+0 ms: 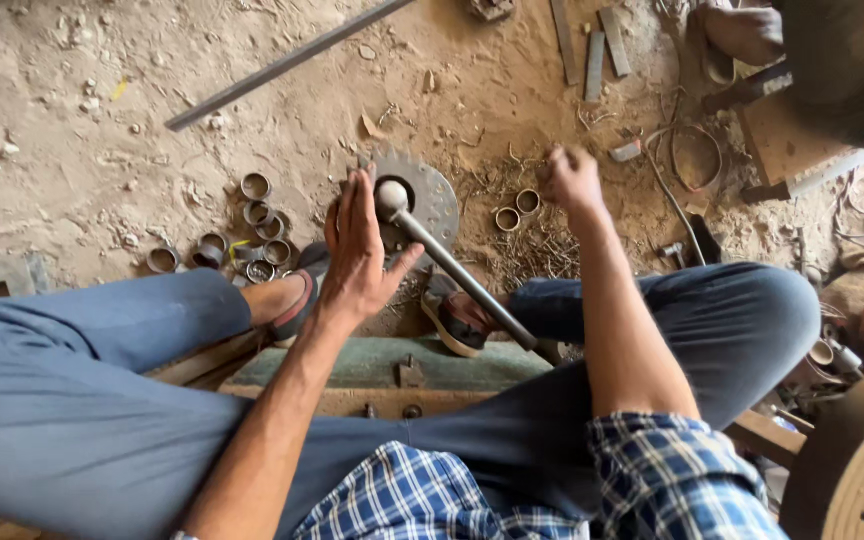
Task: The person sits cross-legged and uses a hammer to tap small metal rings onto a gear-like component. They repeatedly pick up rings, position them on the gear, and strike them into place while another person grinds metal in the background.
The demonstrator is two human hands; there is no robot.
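Note:
My left hand (357, 250) is open and flat, fingers stretched out, right beside the rounded head of a grey metal rod (452, 270). The rod slants from a toothed metal disc (439, 195) on the sandy ground down towards my right sandal (462, 322). My right hand (572, 180) hovers blurred, fingers curled, just above and to the right of two short metal rings (517, 210). Whether it holds anything does not show. My legs in blue trousers spread to either side.
Several metal rings (242, 240) lie left of my left sandal (297, 303). A long bar (282, 65) and flat metal strips (592, 55) lie farther off. Another person's foot (742, 35) rests by a wooden stool (782, 140). A green-topped wooden block (372, 362) sits between my legs.

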